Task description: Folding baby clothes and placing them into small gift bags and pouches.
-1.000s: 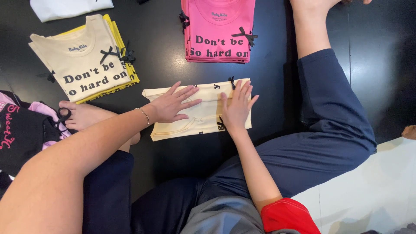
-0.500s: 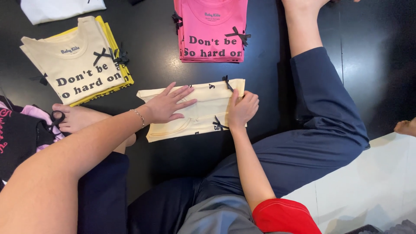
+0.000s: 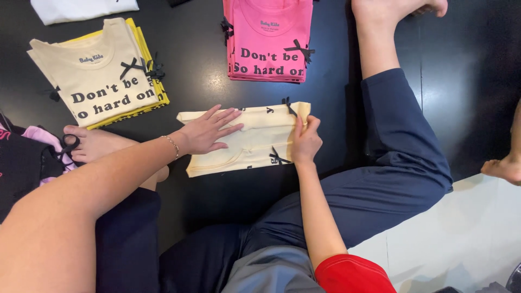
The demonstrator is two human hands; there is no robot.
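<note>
a cream shirt (image 3: 255, 146) lies folded into a long strip on the black floor (image 3: 206, 81), straight in front of the seated person, between the two forearms. the left hand (image 3: 209, 130) rests flat on the left half of the strip, fingers spread and straight, palm down, pressing the cloth rather than gripping it; a thin bracelet (image 3: 172, 145) circles that wrist. the right hand (image 3: 305, 142) sits at the strip's right end with its fingers curled over the edge of the cloth — it pinches the fabric there, just beside a small black bow (image 3: 279, 157), and a second bow (image 3: 288, 105) shows at the upper right corner. beyond the strip, well apart from it, stands a stack of pink shirts (image 3: 268, 40) with dark lettering and black bows. to the upper left lies a stack of cream and yellow shirts (image 3: 97, 81), tilted, a cream one on top. a white folded cloth (image 3: 81, 8) shows at the top edge, and black and pale pink garments (image 3: 27, 157) lie at the far left beside the person's bare left foot (image 3: 97, 144). the right leg in dark blue trousers (image 3: 401, 141) stretches up the right side, its bare foot near the top edge. another bare foot (image 3: 504, 165) enters from the right edge — whose it is i cannot tell — touching a white sheet (image 3: 461, 233) at the lower right.
</note>
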